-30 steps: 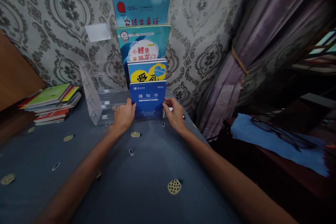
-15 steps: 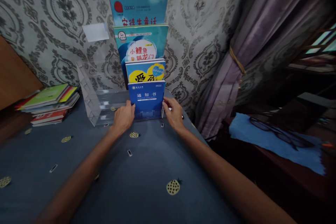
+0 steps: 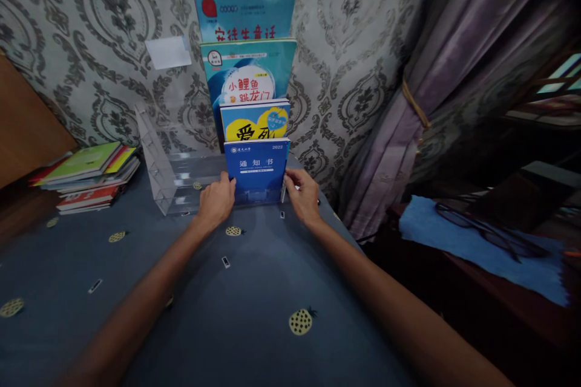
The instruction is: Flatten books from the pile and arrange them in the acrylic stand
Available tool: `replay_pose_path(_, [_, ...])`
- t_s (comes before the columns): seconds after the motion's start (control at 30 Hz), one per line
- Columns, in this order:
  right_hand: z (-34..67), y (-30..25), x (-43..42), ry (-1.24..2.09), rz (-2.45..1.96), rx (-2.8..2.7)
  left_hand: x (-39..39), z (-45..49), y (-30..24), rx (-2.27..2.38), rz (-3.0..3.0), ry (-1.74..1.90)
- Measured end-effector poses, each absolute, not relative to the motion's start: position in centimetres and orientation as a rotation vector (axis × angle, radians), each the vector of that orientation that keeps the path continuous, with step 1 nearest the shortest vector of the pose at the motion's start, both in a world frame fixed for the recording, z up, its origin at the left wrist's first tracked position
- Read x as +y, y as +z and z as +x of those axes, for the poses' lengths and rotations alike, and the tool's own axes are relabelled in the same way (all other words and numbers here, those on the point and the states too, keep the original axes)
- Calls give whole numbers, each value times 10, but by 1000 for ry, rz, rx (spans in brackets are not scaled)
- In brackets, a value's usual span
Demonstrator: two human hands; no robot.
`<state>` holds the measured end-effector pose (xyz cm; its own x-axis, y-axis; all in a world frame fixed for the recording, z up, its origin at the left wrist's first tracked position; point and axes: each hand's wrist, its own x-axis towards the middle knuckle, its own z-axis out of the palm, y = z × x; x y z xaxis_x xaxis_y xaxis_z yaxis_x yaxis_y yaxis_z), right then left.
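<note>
A blue booklet (image 3: pixel 256 172) marked 2022 stands upright in the lowest, front tier of a clear acrylic rack (image 3: pixel 154 160). My left hand (image 3: pixel 218 198) is closed at its left edge, with the thumb against the cover's side. At the right edge, my right hand (image 3: pixel 303 195) pinches with bent fingers. Behind the booklet, rising in steps, are a yellow-and-blue book (image 3: pixel 256 124), a teal book (image 3: pixel 284 66) with red lettering, and a taller blue-green book (image 3: pixel 267 6). Each covers the lower part of the one behind.
Left of the rack lies a stack of books (image 3: pixel 91 175) on the blue patterned tablecloth (image 3: pixel 190 326). A white label (image 3: pixel 167 52) sits at the rack's upper left. Eyeglasses (image 3: pixel 485 227) rest on a blue cloth (image 3: pixel 422 221) at right, beside a tied purple curtain (image 3: pixel 385 151).
The view has shifted slightly, so everything appears a little further right. Both hands stay at the booklet's sides, and the booklet has not visibly moved in the rack.
</note>
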<state>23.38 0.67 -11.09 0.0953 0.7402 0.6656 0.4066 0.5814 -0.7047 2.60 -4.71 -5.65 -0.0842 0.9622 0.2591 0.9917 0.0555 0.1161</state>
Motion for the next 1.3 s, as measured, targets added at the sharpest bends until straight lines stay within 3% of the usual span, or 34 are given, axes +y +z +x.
replay_pose_path(1.3, [234,-113,2,313,-1026,-1518,-52,24,-59,-2189,-2080,-401])
